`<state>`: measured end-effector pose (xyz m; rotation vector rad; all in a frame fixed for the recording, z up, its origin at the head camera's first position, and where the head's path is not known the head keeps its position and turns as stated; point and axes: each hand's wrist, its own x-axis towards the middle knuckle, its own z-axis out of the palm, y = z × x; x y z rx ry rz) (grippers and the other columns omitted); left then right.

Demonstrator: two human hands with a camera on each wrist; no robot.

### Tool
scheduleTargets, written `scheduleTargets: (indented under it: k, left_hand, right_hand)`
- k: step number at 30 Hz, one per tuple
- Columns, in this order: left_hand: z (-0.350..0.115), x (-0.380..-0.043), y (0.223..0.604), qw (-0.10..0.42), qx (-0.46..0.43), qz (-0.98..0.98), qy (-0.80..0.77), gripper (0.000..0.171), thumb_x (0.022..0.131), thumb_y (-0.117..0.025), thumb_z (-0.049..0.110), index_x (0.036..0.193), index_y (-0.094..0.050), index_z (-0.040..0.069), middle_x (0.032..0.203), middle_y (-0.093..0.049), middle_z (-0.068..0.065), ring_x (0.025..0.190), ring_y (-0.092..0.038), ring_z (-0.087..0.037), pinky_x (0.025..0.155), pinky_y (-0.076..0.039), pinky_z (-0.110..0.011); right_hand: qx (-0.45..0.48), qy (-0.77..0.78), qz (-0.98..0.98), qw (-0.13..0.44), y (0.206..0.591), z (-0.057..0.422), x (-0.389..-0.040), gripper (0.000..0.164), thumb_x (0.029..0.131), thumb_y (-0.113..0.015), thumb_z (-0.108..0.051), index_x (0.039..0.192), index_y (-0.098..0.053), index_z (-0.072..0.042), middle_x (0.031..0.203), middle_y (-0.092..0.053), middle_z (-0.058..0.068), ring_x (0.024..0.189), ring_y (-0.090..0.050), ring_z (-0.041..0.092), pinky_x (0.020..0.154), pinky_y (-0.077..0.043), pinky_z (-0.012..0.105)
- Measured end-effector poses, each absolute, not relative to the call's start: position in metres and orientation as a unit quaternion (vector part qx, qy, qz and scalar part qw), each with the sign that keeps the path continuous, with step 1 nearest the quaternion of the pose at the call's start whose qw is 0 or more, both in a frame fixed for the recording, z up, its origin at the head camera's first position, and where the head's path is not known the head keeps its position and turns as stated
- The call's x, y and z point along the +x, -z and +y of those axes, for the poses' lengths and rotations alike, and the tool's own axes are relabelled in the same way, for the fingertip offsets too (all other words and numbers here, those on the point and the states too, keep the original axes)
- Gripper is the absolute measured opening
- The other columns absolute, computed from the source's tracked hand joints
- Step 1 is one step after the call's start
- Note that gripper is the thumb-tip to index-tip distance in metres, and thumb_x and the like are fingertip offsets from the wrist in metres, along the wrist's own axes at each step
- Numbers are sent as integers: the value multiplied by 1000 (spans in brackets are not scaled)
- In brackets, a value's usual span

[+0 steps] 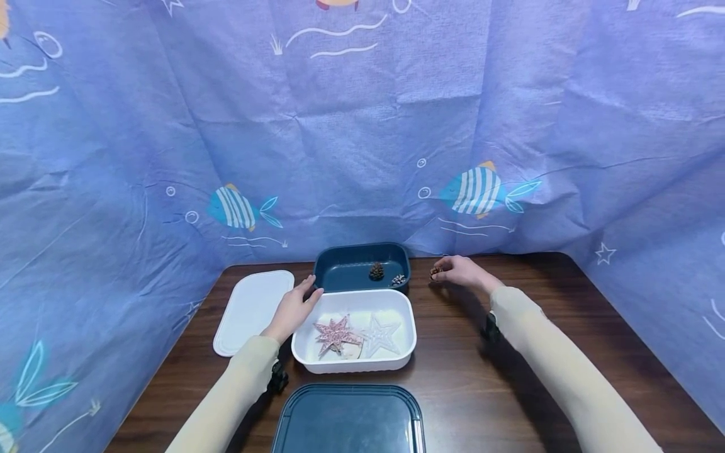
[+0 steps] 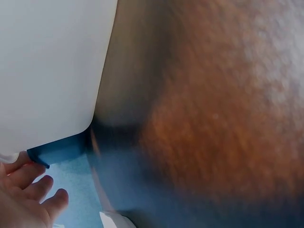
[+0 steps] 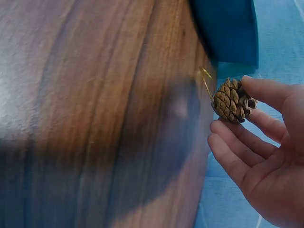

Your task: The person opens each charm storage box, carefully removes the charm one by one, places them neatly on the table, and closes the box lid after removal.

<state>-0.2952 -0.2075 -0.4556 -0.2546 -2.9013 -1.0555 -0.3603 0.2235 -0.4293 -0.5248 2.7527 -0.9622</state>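
Observation:
My right hand (image 1: pixel 466 273) pinches a small brown pine cone (image 3: pixel 231 100) between thumb and fingers, right of the dark blue box; a gold cord loop hangs off the cone. My left hand (image 1: pixel 292 311) lies by the left rim of the white box (image 1: pixel 300 356), its fingertips at the corner of the dark blue box (image 1: pixel 340 277). Inside the dark blue box sit another brown pine cone (image 1: pixel 376 271) and a white-tipped pine cone (image 1: pixel 399 280). The white box holds a pink glitter star (image 1: pixel 334 333), a white star (image 1: pixel 381 335) and a pale round piece (image 1: pixel 352 350) partly hidden underneath.
A white lid (image 1: pixel 253 311) lies on the left of the wooden table (image 1: pixel 470 390). In front of the white box is a dark blue lid (image 1: pixel 348 418). A blue fish-patterned cloth (image 1: pixel 362 157) hangs behind the table and along its sides.

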Motion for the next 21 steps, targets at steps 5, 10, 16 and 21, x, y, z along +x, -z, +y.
scheduleTargets:
  k: [5, 10, 16, 21]
  left_hand:
    - [-209, -294, 457, 21, -82, -936, 341, 75, 103, -46, 57, 156, -35, 5, 161, -32, -15, 148, -30, -34, 117, -29, -53]
    - [-207, -294, 456, 25, -78, -933, 350, 67, 105, -49, 48, 156, -36, 7, 161, -34, -15, 148, -31, -33, 117, -30, -53]
    - [-207, -294, 456, 26, -81, -932, 353, 66, 105, -50, 46, 156, -36, 7, 161, -34, -15, 147, -32, -33, 117, -30, -52]
    - [-210, -295, 455, 21, -83, -937, 340, 73, 104, -46, 55, 157, -34, 8, 161, -32, -15, 146, -33, -34, 116, -31, -53]
  right_hand:
    - [-158, 325, 927, 98, 438, 225, -359, 45, 96, -68, -26, 128, -62, 6, 121, -67, 21, 111, -63, 33, 95, -50, 47]
    - [-147, 327, 928, 99, 443, 225, -358, 46, 95, -68, -25, 128, -62, 6, 119, -68, 20, 101, -64, 27, 89, -52, 43]
    - [-137, 322, 932, 100, 444, 223, -356, 45, 96, -67, -25, 128, -62, 6, 119, -68, 20, 102, -63, 28, 90, -51, 44]
    - [-136, 321, 932, 99, 447, 222, -357, 46, 97, -65, -26, 129, -61, 6, 120, -68, 20, 108, -63, 31, 92, -51, 45]
